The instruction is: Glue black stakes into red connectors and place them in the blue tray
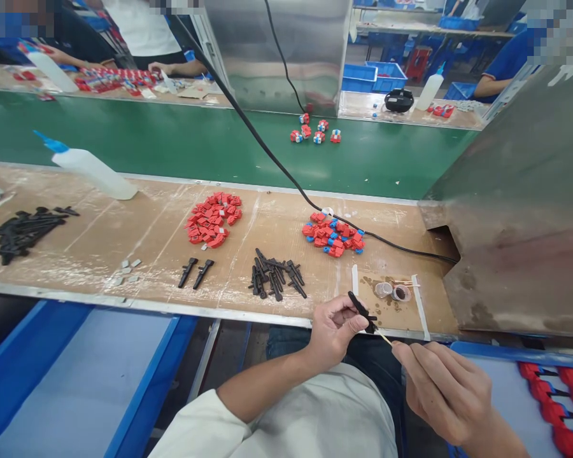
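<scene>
My left hand (337, 327) pinches a small black plastic part (361, 310) shaped like a toy gun, tilted over the bench's front edge. In my right hand (446, 385) is a thin pale stick (384, 337), its tip against the lower end of the black part. Beyond my hands, two small round pots (401, 293) stand close together on a stained patch between strips of white tape; one holds something dark. A pile of similar black parts (273, 275) lies left of my left hand. Behind it sit red and blue pieces (334, 235).
A black cable (262, 143) crosses the bench (239, 267). Red pieces (214, 219), more black parts (23, 230) and a leaning squeeze bottle (95, 172) lie leftward. A metal panel (520, 210) bounds the right. Blue trays (143, 381) flank my lap. Other people work beyond the green belt (172, 143).
</scene>
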`<state>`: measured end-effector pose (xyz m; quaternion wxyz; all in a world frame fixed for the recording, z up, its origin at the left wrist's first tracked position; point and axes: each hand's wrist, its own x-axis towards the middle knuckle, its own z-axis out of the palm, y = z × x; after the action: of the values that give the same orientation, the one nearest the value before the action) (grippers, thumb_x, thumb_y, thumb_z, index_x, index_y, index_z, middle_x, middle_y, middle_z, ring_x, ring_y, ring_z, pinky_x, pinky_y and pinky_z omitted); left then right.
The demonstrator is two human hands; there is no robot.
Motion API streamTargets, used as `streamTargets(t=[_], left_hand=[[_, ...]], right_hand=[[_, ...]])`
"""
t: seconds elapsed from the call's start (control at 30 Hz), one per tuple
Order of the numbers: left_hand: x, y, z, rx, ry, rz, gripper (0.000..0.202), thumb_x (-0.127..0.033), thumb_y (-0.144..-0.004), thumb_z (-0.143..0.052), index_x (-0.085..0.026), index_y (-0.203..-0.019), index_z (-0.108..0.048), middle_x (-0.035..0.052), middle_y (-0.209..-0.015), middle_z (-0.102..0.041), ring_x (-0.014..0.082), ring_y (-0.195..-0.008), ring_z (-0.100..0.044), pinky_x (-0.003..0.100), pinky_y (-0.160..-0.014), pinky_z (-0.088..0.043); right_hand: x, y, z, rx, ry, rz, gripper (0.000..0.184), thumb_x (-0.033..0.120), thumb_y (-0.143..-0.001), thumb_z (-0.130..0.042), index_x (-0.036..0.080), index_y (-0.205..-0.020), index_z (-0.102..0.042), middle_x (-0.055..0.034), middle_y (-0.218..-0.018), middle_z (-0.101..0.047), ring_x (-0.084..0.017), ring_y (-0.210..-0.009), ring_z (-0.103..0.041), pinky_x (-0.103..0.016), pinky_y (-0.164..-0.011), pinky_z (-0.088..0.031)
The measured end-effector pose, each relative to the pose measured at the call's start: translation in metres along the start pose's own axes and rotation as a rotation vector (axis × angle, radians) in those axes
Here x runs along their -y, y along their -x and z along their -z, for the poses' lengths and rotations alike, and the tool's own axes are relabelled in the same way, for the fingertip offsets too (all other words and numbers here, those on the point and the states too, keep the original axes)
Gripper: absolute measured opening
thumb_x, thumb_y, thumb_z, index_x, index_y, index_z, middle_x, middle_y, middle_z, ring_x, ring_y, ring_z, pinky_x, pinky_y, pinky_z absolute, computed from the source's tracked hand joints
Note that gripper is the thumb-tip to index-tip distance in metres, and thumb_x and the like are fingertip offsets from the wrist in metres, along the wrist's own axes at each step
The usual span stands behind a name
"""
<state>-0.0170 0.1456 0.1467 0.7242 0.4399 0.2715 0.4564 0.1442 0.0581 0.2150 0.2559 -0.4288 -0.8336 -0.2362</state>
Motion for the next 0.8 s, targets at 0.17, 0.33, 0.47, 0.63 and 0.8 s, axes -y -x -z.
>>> streamTargets(t=[0.17, 0.33, 0.47, 0.63, 0.8], left_hand=[[0.005, 0.010, 0.001, -0.069, -0.179, -0.201, 0.027, -0.042, -0.088, -0.072, -0.015, -0.085, -0.071, 0.0064, -0.079, -0.067, 0.0169, -0.072, -0.064, 0.027, -0.067, -0.051], [0.012, 0.011, 0.002, -0.093, -0.304, -0.467, 0.010, -0.026, -0.091, -0.069, -0.018, -0.089, -0.073, 0.0068, -0.079, -0.072, 0.0190, -0.075, -0.067, 0.031, -0.073, -0.054], [0.014, 0.007, 0.000, -0.093, -0.315, -0.613, 0.006, -0.018, -0.091, -0.068, -0.019, -0.094, -0.074, 0.0057, -0.083, -0.075, 0.0180, -0.076, -0.070, 0.029, -0.072, -0.057], [0.019, 0.003, 0.000, -0.097, -0.363, -0.762, 0.014, -0.013, -0.090, -0.069, -0.019, -0.103, -0.073, 0.0056, -0.087, -0.076, 0.0172, -0.081, -0.071, 0.028, -0.074, -0.059], [0.024, 0.000, 0.003, -0.073, -0.407, -0.861, 0.024, -0.005, -0.087, -0.071, -0.018, -0.107, -0.072, 0.0058, -0.090, -0.076, 0.0174, -0.086, -0.072, 0.029, -0.077, -0.061]], right_hand=[[0.006, 0.001, -0.001, -0.027, 0.033, -0.036, 0.019, 0.000, -0.090, -0.059, 0.011, -0.102, -0.068, -0.0057, -0.075, -0.068, -0.017, -0.066, -0.062, -0.031, -0.063, -0.052], [0.009, 0.001, -0.004, -0.077, 0.049, -0.055, 0.015, 0.000, -0.090, -0.061, 0.010, -0.099, -0.067, -0.0061, -0.073, -0.068, -0.017, -0.063, -0.061, -0.030, -0.060, -0.051], [0.012, 0.003, -0.006, -0.090, 0.082, -0.032, 0.014, 0.000, -0.089, -0.063, 0.009, -0.098, -0.067, -0.0061, -0.070, -0.067, -0.017, -0.061, -0.060, -0.031, -0.057, -0.049], [0.015, 0.005, -0.009, -0.088, 0.074, -0.095, 0.014, 0.001, -0.091, -0.063, 0.007, -0.102, -0.067, -0.0079, -0.073, -0.067, -0.017, -0.063, -0.060, -0.031, -0.060, -0.050], [0.019, -0.002, -0.010, -0.049, 0.026, -0.197, 0.013, 0.001, -0.094, -0.059, 0.007, -0.104, -0.064, -0.0081, -0.074, -0.066, -0.016, -0.064, -0.058, -0.030, -0.061, -0.047]])
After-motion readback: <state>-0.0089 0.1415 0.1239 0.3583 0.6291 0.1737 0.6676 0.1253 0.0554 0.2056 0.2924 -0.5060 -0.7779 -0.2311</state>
